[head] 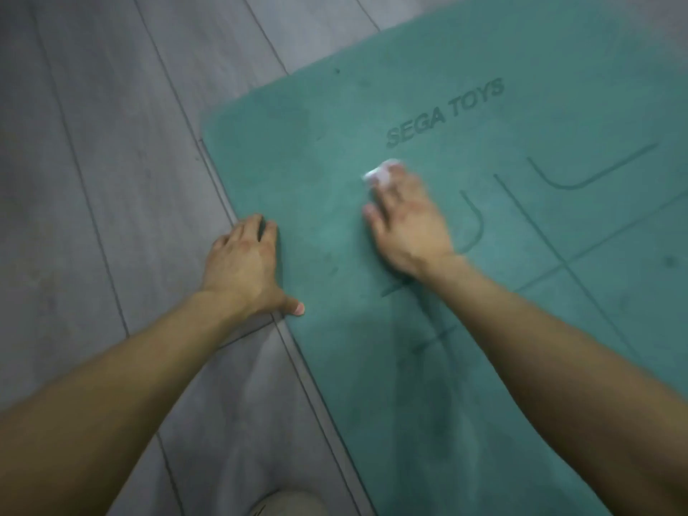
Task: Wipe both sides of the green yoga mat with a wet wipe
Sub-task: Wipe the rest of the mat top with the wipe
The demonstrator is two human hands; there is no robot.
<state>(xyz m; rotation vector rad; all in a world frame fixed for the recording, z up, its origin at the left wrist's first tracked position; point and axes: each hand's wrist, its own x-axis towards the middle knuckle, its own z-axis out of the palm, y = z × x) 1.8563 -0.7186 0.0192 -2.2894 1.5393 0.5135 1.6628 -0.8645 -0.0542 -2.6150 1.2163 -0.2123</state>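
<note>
The green yoga mat (484,106) lies flat on the floor, printed side up, with "SEGA TOYS" lettering and dark guide lines. My right hand (407,227) presses a small white wet wipe (381,173) onto the mat just below the lettering; the wipe peeks out past my fingertips and the hand is motion-blurred. At the mat's left edge my left hand (245,268) rests palm down, fingers over the edge and thumb on the mat, holding nothing.
Grey wood-plank floor (93,143) spreads to the left of the mat and beyond its far edge. A pale shoe tip (286,502) shows at the bottom edge. The mat's rounded near-left corner (212,124) lies on the planks.
</note>
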